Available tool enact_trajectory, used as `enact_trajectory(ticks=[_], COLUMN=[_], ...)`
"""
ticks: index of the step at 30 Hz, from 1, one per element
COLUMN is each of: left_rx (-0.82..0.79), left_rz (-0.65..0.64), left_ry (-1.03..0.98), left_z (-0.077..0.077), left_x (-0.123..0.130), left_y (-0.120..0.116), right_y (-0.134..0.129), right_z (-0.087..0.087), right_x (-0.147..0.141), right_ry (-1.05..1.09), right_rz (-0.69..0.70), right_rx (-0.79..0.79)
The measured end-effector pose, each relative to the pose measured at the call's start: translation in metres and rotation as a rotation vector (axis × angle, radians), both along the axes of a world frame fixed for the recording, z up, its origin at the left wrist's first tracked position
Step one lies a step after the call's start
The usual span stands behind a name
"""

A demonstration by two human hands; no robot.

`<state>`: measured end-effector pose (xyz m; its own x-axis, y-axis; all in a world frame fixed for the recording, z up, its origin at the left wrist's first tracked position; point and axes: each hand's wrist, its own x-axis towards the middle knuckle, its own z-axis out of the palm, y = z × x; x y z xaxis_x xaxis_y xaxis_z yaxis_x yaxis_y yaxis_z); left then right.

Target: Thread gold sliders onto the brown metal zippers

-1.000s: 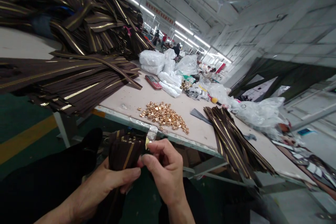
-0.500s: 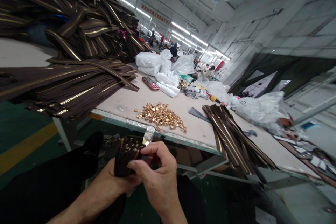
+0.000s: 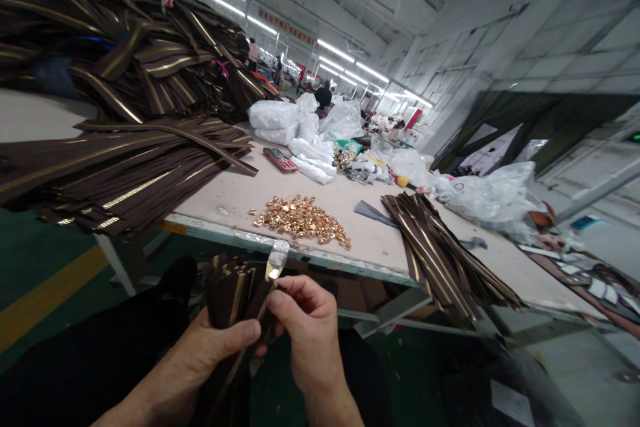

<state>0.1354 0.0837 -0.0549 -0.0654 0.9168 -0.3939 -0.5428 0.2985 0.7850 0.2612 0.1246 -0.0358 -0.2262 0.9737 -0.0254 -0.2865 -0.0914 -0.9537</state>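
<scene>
My left hand (image 3: 210, 347) is wrapped round a bundle of dark brown zipper strips (image 3: 227, 300) with gold teeth, below the table's front edge. Thumb and fingers of my right hand (image 3: 307, 317) pinch the upper end of one zipper strip (image 3: 261, 299), which leans apart from the bundle. Just above these fingertips, a small shiny metal piece with clear tape (image 3: 277, 257) hangs at the table edge. Behind it a heap of small gold pieces (image 3: 303, 219) lies on the table (image 3: 225, 197).
Large piles of brown zipper strips (image 3: 125, 167) cover the table's left; another bundle (image 3: 433, 253) hangs over the front edge at right. Farther back are a red phone (image 3: 280, 159), plastic bags (image 3: 343, 121) and a yellow-ended tool (image 3: 402, 181). A person in dark clothes (image 3: 323, 95) is far off.
The bundle now stands more upright, its strips showing lengthwise. My left thumb has come across its front, and one strip is now spread away from the others in my right fingers.
</scene>
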Motion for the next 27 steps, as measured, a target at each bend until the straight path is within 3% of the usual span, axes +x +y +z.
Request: enact_trajectory(ticks=[3, 7, 14, 16, 19, 21, 23, 27], left_rx=[-0.054, 0.022, 0.007, -0.034, -0.100, -0.149, -0.194, -0.234], left_rz=[0.038, 0.080, 0.038, 0.041, 0.037, 0.035, 0.041, 0.022], left_ry=[-0.057, -0.006, 0.045, 0.008, -0.065, -0.106, -0.131, -0.154], left_z=[-0.003, 0.002, 0.013, 0.014, 0.014, 0.015, 0.015, 0.013], left_x=[-0.005, -0.008, -0.005, -0.004, -0.003, -0.002, -0.002, -0.003], left_y=[0.005, 0.009, 0.014, 0.016, 0.017, 0.015, 0.012, 0.007], right_y=[0.001, 0.001, 0.002, 0.002, 0.002, 0.000, -0.002, -0.006], right_z=[0.000, -0.002, -0.008, -0.009, -0.011, -0.013, -0.016, -0.022], right_x=[0.004, 0.007, 0.007, 0.007, 0.007, 0.006, 0.004, 0.000], right_ry=[-0.031, -0.135, -0.273, -0.357, -0.492, -0.512, -0.477, -0.402], right_rz=[-0.033, -0.038, -0.010, -0.076, -0.198, -0.201, -0.206, -0.273], right_rx=[0.033, 0.106, 0.183, 0.384, 0.931, 1.168, 1.175, 0.919])
